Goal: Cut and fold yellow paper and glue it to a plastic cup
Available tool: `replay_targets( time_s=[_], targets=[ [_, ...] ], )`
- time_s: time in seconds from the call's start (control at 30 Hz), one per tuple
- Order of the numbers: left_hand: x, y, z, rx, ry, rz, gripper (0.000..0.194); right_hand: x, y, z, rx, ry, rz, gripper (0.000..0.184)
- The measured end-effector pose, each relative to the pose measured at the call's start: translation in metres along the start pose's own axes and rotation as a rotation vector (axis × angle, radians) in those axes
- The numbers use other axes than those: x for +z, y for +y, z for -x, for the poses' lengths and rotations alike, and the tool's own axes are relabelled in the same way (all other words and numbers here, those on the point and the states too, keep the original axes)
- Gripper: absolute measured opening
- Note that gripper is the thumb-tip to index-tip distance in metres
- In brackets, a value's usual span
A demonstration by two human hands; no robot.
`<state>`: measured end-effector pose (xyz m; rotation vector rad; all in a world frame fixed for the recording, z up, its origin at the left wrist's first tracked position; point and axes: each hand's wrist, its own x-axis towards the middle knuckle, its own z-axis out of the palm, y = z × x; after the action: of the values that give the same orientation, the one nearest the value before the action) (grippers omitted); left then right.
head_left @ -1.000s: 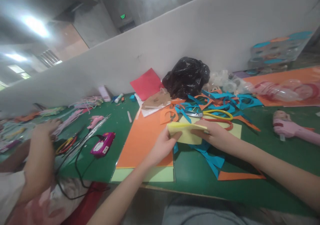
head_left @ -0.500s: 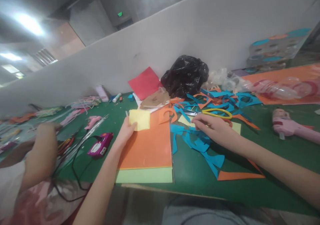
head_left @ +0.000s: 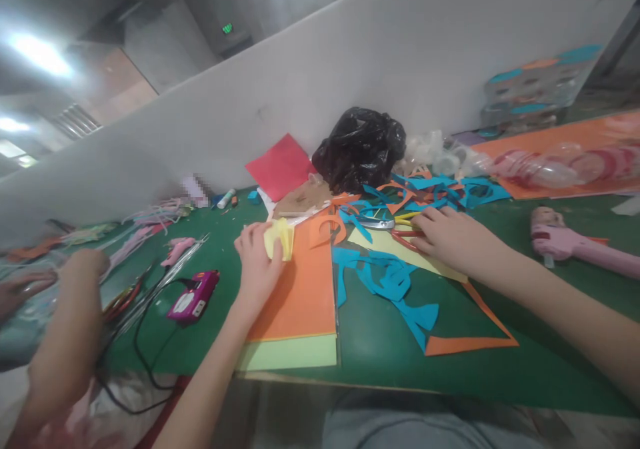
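Note:
My left hand (head_left: pixel 260 259) is closed on a small piece of yellow paper (head_left: pixel 281 237), which looks creased, above the orange sheet (head_left: pixel 305 289). Pale green paper shows along that sheet's near edge. To the right, my right hand (head_left: pixel 443 236) has its fingers curled over the handles of a pair of scissors (head_left: pixel 380 224), one handle yellow and one red. Part of the handles is hidden under the fingers. Beneath the scissors lies a pale yellow sheet (head_left: pixel 415 252). Blue paper scraps (head_left: pixel 387 276) lie close by on the green table.
A black plastic bag (head_left: pixel 360 149) and a red sheet (head_left: pixel 281 167) stand by the grey partition (head_left: pixel 250 112). A pink glue gun (head_left: pixel 565 242) lies at right, a purple device (head_left: pixel 194 296) with a black cable at left. Another person's arm (head_left: pixel 75 322) reaches in at far left.
My right hand has moved right and closed over the scissors' handles. My left hand has turned, with its fingers wrapped further around the yellow paper. The view has shifted slightly.

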<state>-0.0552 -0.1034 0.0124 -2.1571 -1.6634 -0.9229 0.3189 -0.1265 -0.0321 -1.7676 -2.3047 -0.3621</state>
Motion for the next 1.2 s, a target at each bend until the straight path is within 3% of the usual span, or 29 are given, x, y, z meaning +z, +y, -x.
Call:
replay_targets(
  time_s=[0.2, 0.37, 0.47, 0.63, 0.77, 0.93, 1.07, 1.2],
  targets=[
    [0.003, 0.096, 0.006, 0.469, -0.327, 0.142, 0.023, -0.002, 0.004, -0.001, 0.025, -0.042, 0.019, 0.027],
    [0.039, 0.156, -0.004, 0.730, -0.539, 0.370, 0.025, 0.010, 0.007, -0.008, -0.032, -0.018, -0.082, 0.024],
    [0.062, 0.174, -0.009, 0.814, -0.546, 0.510, 0.025, 0.014, 0.006, -0.012, -0.051, 0.009, -0.104, 0.018],
    [0.076, 0.170, -0.012, 0.813, -0.522, 0.661, 0.021, 0.010, 0.003, -0.012, -0.057, 0.000, -0.110, 0.025],
    [0.078, 0.155, -0.013, 0.848, -0.482, 0.547, 0.025, 0.011, 0.006, -0.010, -0.058, -0.072, -0.050, 0.026],
    [0.084, 0.152, -0.013, 0.837, -0.452, 0.493, 0.026, 0.010, 0.009, -0.011, -0.096, -0.057, -0.023, 0.027],
    [0.084, 0.151, -0.012, 0.881, -0.448, 0.493, 0.023, 0.001, 0.013, -0.012, -0.130, 0.024, 0.043, 0.033],
    [0.083, 0.149, -0.012, 0.883, -0.502, 0.409, 0.031, -0.002, 0.021, -0.011, -0.010, 0.139, 0.083, 0.040]
  ],
)
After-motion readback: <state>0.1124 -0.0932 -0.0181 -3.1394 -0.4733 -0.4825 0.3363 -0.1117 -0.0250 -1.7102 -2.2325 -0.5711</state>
